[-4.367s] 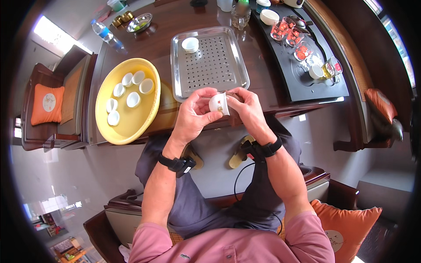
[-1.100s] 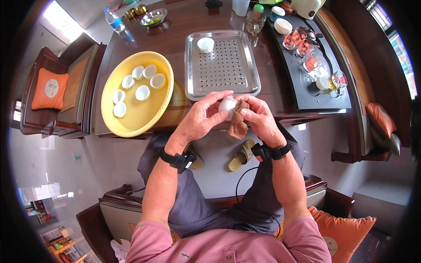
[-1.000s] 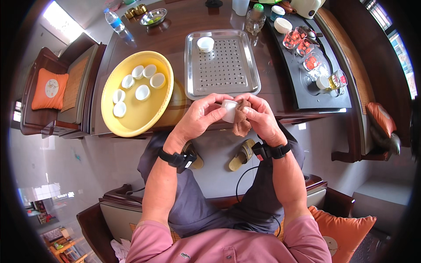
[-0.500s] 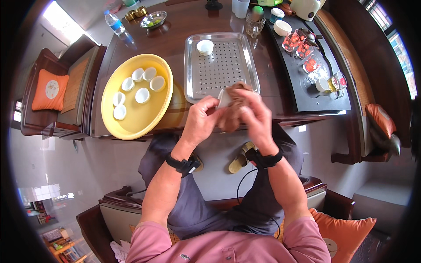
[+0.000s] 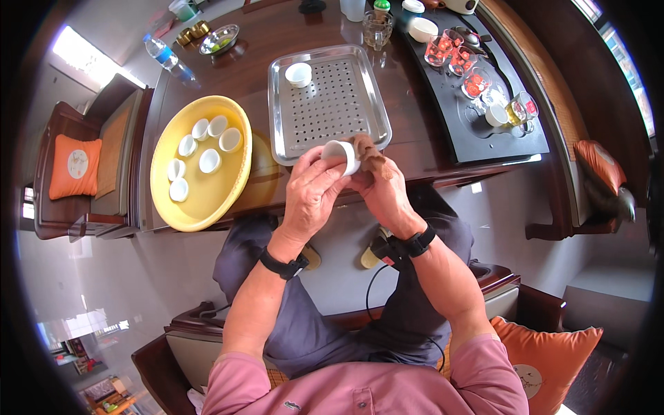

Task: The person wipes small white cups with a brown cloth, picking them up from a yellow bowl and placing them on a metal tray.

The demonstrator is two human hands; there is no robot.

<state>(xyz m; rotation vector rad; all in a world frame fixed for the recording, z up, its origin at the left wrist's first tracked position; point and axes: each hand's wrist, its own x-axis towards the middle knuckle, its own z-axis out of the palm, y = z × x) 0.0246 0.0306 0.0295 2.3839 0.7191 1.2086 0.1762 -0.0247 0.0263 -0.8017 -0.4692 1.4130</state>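
Observation:
Between my hands, just past the table's front edge, a small white cup [image 5: 344, 156] is tilted with its mouth to the left. My left hand [image 5: 313, 187] is closed round its near side. A brown cloth [image 5: 369, 156] lies against the cup's right side, gripped by my right hand [image 5: 389, 197], whose fingertips are partly hidden. Beyond them, a perforated steel tray [image 5: 275, 117] carries one white cup [image 5: 299, 75] near its far left corner. To the left, a yellow basin [image 5: 238, 176] holds several more white cups [image 5: 209, 161].
Along the right side lies a black tea tray [image 5: 477, 142] with glasses of red pieces [image 5: 477, 83], a white bowl [image 5: 422, 30] and a glass pitcher [image 5: 521, 108]. A glass mug [image 5: 377, 31], a water bottle [image 5: 160, 51] and a metal dish [image 5: 219, 40] stand at the back.
The cup has turned so that its mouth shows, and my left fingers now wrap further round it. The cloth has shifted to the cup's right side. The whole view has swung slightly.

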